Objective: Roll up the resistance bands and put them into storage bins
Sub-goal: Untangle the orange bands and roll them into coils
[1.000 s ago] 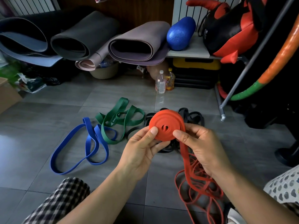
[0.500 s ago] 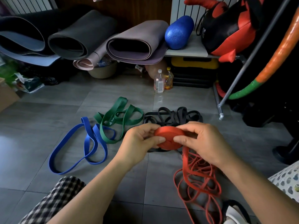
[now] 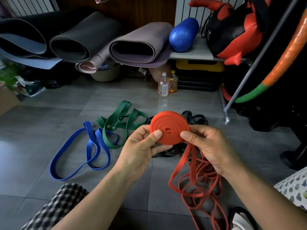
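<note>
An orange-red resistance band is partly wound into a flat coil [image 3: 169, 127], held up with its face toward me. My left hand [image 3: 141, 148] pinches the coil's left edge with the thumb on its face. Gripping the right edge is my right hand [image 3: 211, 146], thumb on the face too. The band's loose tail [image 3: 197, 185] hangs from the coil and lies tangled on the floor below. A blue band [image 3: 83, 153] and a green band [image 3: 119, 123] lie unrolled on the tiles to the left. Behind the coil, a black band [image 3: 196, 119] is partly hidden.
Rolled yoga mats [image 3: 79, 40] and a blue foam roller [image 3: 183, 34] sit at the back. Two bottles [image 3: 167, 85] stand on the floor. A metal rack leg [image 3: 226, 113] and an orange-green hoop [image 3: 269, 75] are at right. A cardboard box [image 3: 6, 98] is at left.
The coil was turned edge-on and lowered half a second ago; now it is raised again with its flat face toward me, and it looks slightly larger.
</note>
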The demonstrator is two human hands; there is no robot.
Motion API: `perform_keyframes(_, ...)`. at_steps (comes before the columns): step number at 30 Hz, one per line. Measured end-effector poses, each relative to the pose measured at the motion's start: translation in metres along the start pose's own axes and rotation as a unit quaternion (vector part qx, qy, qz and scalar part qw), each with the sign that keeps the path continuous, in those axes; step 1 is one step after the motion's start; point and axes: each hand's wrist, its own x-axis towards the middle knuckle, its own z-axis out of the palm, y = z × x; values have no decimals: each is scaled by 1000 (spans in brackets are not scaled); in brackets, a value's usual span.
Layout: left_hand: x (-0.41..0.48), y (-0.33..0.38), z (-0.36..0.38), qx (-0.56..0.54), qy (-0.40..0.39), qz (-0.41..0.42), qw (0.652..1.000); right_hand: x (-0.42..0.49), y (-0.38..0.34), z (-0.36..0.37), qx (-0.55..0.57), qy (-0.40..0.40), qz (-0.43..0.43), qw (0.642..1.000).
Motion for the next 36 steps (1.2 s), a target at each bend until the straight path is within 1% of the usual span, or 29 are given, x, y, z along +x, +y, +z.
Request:
perform_keyframes(2, 2, 2, -3, 43, -2, -23, 999, 0, -3, -4, -50, -9, 3, 999)
perform_keyframes(4, 5, 4, -9, 167, 11, -10, 986, -1, -7, -8, -167, -8, -16, 986)
perform_keyframes(5, 6, 6, -12, 228, 13, 7, 974, -2, -7, -9, -241, -10, -35, 970)
perform_keyframes(7, 7, 9, -15, 306, -10, 29, 952, -4, -8, -8, -355, -15, -71, 932)
perform_keyframes(8, 6, 10, -15, 327, -22, 32, 944, -5, -8, -7, -382, -15, -80, 921)
perform_keyframes(9, 5, 11, -14, 336, -25, 33, 941, -6, -8, -7, -388, -15, -86, 918)
perform_keyframes(10, 5, 11, -13, 331, -20, 33, 943, -6, -8, -6, -369, -16, -83, 925)
perform_keyframes(11, 4, 11, -12, 313, -13, 33, 949, -6, -10, -6, -326, -15, -73, 942)
perform_keyframes(13, 2, 10, -9, 250, -2, 34, 968, -5, -14, -5, -217, -5, -48, 975)
perform_keyframes(15, 2, 10, -5, 174, 13, 34, 984, -4, -17, -6, -136, 9, -35, 990)
perform_keyframes(17, 2, 10, -2, 101, 28, 36, 994, -4, -17, -6, -93, 15, -31, 995)
perform_keyframes(19, 2, 8, 0, 56, 33, 33, 997, -4, -14, -4, -54, 26, -29, 998)
perform_keyframes(21, 1, 5, 3, 28, 39, 23, 999, -3, -8, -2, -20, 38, -27, 999)
perform_keyframes(27, 0, -4, 6, -46, 38, -12, 998, -3, 2, 9, 42, 37, -21, 998)
perform_keyframes(30, 0, -6, 6, -67, 39, -24, 997, -4, 6, 16, 43, 44, -25, 998)
perform_keyframes(33, 1, -5, 1, -41, 33, -56, 997, -3, 4, 11, -31, 30, -25, 999)
perform_keyframes(34, 2, -2, -2, 2, 32, -62, 998, -3, 1, 6, -71, 24, -24, 997)
perform_keyframes(36, 5, 2, -9, 152, 35, -37, 987, -2, -3, -4, -200, 25, -44, 978)
